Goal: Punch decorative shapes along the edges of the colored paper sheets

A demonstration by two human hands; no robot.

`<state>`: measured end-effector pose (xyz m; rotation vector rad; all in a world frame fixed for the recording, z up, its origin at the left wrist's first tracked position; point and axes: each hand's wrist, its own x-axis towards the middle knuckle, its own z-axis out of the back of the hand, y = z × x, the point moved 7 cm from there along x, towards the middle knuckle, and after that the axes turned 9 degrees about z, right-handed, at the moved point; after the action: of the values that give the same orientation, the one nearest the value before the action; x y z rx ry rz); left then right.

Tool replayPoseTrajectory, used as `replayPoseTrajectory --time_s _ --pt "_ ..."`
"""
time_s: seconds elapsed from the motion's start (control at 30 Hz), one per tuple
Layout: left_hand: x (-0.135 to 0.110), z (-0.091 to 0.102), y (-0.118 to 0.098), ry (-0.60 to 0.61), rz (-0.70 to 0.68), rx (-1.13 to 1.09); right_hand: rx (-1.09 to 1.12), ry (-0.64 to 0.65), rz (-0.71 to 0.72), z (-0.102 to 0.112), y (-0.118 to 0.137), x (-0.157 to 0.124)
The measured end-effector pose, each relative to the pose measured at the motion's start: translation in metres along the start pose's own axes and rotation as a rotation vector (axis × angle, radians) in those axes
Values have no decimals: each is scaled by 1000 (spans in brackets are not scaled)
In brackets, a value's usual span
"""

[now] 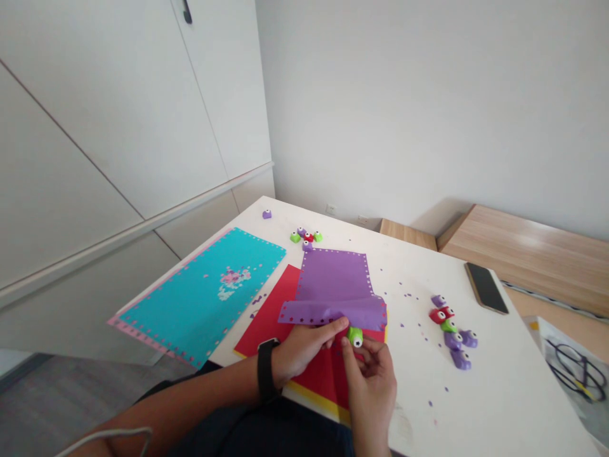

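White tabletop (480,381), one. On it: a purple paper sheet (335,282) with punched dotted edges, its near end curled up, lying over a red paper sheet (269,314). My left hand (302,348), black watch (265,369) on the wrist, pinches that curled edge narrowly. My right hand (371,387) grips a lime-green plastic craft punch (354,337) just below the edge. To the right: a cluster of purple, red and green craft punches (451,331).
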<state>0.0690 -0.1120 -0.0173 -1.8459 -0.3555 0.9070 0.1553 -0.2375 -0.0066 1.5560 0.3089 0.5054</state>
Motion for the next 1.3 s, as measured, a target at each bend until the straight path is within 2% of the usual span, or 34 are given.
replayPoseTrajectory --time_s 0.1,0.2,0.33,0.5,0.6,0.73,0.87,1.0,1.1,1.3 --pt "1 3 5 -24 34 14 18 -11 8 0 -2 -1" --pt "1 4 7 -14 40 11 27 -18 3 0 -3 -2" --pt "0 3 11 5 113 68 87 -40 -19 1 -4 -2" --pt "-1 -5 12 87 172 -19 323 31 -166 -6 -16 -3" --pt "0 -7 12 119 149 -27 456 2 -243 -8 -24 -1" --pt "0 -6 14 110 160 -51 477 -21 -296 -7 -28 -1" --pt "-2 -14 8 197 144 -164 463 13 -318 -5 -23 -2" --pt "-3 -18 10 260 176 -183 522 66 -377 -5 -18 -2" --pt "-2 -16 11 229 176 -131 541 112 -392 -5 -13 1" --pt "-3 0 12 21 225 189 519 224 -376 -3 -9 9"
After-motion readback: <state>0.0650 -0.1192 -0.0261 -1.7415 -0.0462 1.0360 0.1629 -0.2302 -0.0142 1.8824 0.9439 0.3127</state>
